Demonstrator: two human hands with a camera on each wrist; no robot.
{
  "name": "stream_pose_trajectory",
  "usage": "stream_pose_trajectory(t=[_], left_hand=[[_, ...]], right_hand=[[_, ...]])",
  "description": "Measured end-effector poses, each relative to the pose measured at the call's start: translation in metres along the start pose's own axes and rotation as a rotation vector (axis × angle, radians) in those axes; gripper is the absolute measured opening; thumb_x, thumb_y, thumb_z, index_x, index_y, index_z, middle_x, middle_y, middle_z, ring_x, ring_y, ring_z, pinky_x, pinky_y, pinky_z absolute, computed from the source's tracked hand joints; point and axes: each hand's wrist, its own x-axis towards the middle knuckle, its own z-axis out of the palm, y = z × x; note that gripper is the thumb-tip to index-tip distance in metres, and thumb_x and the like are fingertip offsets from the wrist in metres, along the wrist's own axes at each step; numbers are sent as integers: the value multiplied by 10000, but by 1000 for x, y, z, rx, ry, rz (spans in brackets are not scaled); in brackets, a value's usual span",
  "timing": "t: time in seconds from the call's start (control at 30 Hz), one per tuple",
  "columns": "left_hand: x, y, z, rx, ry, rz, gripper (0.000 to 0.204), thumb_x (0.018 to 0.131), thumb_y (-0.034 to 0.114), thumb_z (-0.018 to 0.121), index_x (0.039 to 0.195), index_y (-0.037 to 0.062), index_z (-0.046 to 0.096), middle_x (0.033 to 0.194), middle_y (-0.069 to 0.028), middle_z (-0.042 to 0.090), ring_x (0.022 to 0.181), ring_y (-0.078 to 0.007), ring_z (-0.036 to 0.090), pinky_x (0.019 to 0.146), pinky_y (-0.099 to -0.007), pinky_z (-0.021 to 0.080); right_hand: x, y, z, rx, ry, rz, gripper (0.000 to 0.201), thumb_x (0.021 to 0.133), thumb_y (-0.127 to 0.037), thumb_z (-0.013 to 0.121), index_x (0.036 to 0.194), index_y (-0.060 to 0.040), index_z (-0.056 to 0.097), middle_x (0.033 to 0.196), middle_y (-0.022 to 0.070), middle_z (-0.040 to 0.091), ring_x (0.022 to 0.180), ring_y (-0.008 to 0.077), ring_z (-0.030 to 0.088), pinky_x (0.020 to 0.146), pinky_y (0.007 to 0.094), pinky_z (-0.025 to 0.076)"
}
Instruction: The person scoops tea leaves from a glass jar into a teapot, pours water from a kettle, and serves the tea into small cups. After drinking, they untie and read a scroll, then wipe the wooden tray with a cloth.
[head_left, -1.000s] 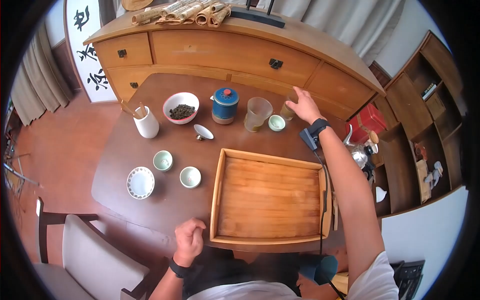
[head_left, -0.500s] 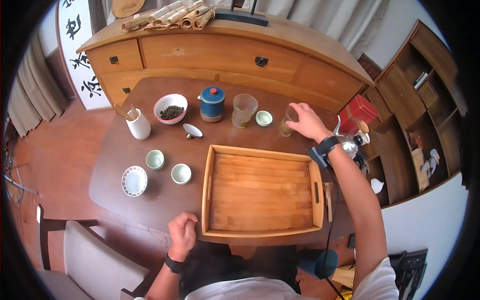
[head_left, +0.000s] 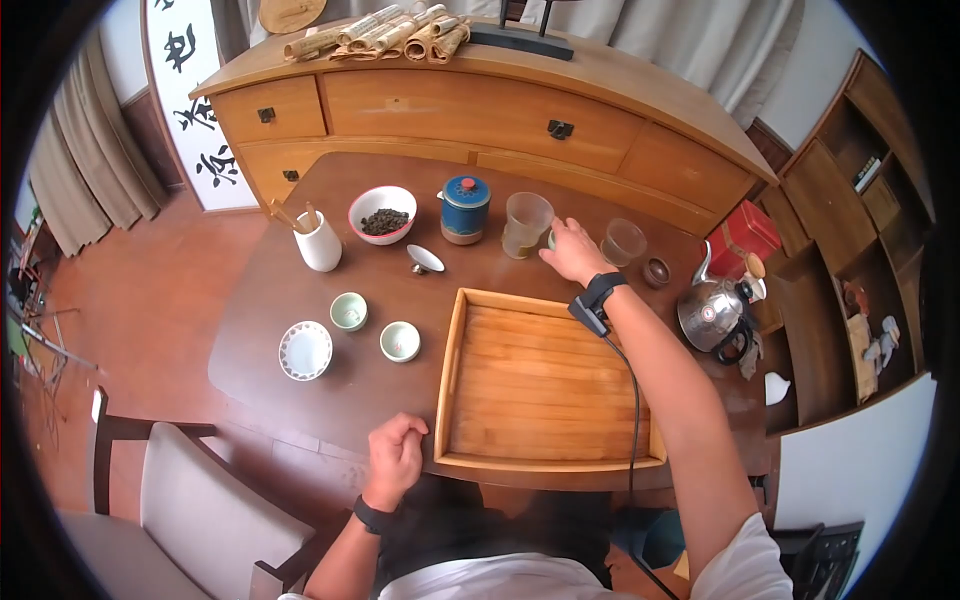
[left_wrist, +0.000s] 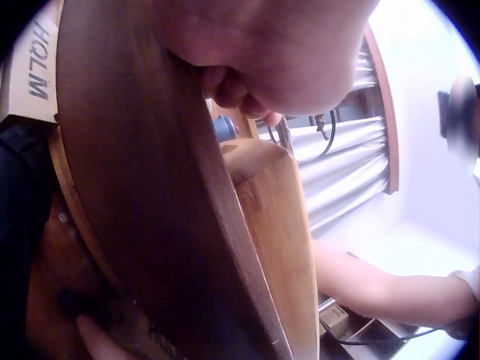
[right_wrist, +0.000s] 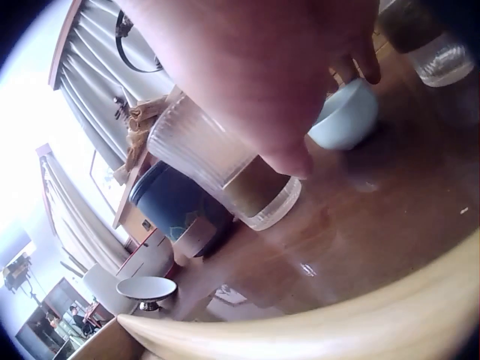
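Note:
My right hand (head_left: 578,252) is over a small pale green cup (right_wrist: 349,116) on the brown table, its fingers at the cup's far side in the right wrist view. The thumb is apart from the cup, beside a ribbed glass (right_wrist: 255,191); whether the fingers touch the cup I cannot tell. To the hand's right stands another glass (head_left: 623,243), with a small dark brown cup (head_left: 656,272) beside it. Loosely curled and holding nothing, my left hand (head_left: 395,462) rests at the table's near edge, left of the wooden tray (head_left: 545,385).
A blue pot (head_left: 464,210), a bowl of dark leaves (head_left: 383,215), a white utensil holder (head_left: 318,243) and a small strainer (head_left: 426,259) stand toward the back. Several cups, including a patterned one (head_left: 305,350), are left of the tray. A metal kettle (head_left: 712,313) stands right.
My right hand has left the rightmost glass and moved left to the small green cup. The dark brown cup and the kettle show more fully. My left hand has stayed at the table edge.

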Motion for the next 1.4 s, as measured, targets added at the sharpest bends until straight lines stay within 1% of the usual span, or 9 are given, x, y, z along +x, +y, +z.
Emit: stream_pose_trajectory(t=[0.27,0.47,0.63,0.8,0.9,1.0,1.1,1.33,1.4], left_hand=[[-2,-8,1,-7,5,-12,158,801,-95,499,787,18,608,656,-130,578,572,-249,578,559,-322,446],[-3,-13,3,-90,15,-44,151,823,-90,494,789,6,606,638,-99,553,570,-178,545,554,-290,424],[-4,-15,6,-114,-3,-45,180,831,-94,468,793,7,612,632,-52,543,585,-123,514,556,-268,416],[2,-7,0,-162,-26,-150,191,844,-79,461,808,7,628,611,-8,527,607,-78,505,557,-258,414],[16,2,-13,-155,7,-148,170,838,-64,492,897,2,637,721,-48,596,607,-111,531,569,-277,435],[51,38,-24,274,8,48,239,842,5,569,1079,11,603,1007,-131,643,732,-232,633,650,-343,508],[75,38,-17,590,54,156,453,828,124,671,1245,30,522,1256,-186,556,941,-350,645,766,-417,542],[96,27,-10,693,-44,68,657,780,257,770,1326,32,482,1205,-210,604,1075,-394,617,862,-458,534],[92,35,-9,673,8,159,659,757,227,793,1308,8,505,1106,-189,640,869,-312,655,756,-405,545]], right_hand=[[-27,9,-21,110,-30,-207,469,865,-237,679,1274,-41,555,1226,224,557,1159,395,547,973,443,469],[-145,0,-68,295,-164,-385,464,810,-245,749,1202,-61,583,1176,162,583,1086,353,586,916,411,475],[-231,-13,-65,379,-398,-249,514,773,-262,795,1202,-59,596,1205,158,577,1139,345,563,971,406,453],[-230,-21,-50,307,-223,-324,531,784,-260,771,1234,-59,574,1224,157,577,1152,359,553,984,423,449],[-228,-19,-45,283,-229,-300,545,792,-255,760,1262,-66,556,1226,159,577,1160,361,548,988,427,447],[-230,-19,-42,275,-226,-320,563,798,-273,750,1280,-66,546,1260,148,567,1184,355,537,985,428,452],[-234,-21,-45,249,-195,-329,587,795,-262,749,1308,-74,533,1283,147,551,1192,357,533,980,425,456],[-244,-14,-45,390,-180,-212,579,801,-219,726,1325,-76,526,1282,154,550,1180,359,541,975,420,463],[-244,-10,-34,405,-134,-239,574,800,-217,729,1319,-74,529,1275,156,556,1178,357,542,971,422,464]])
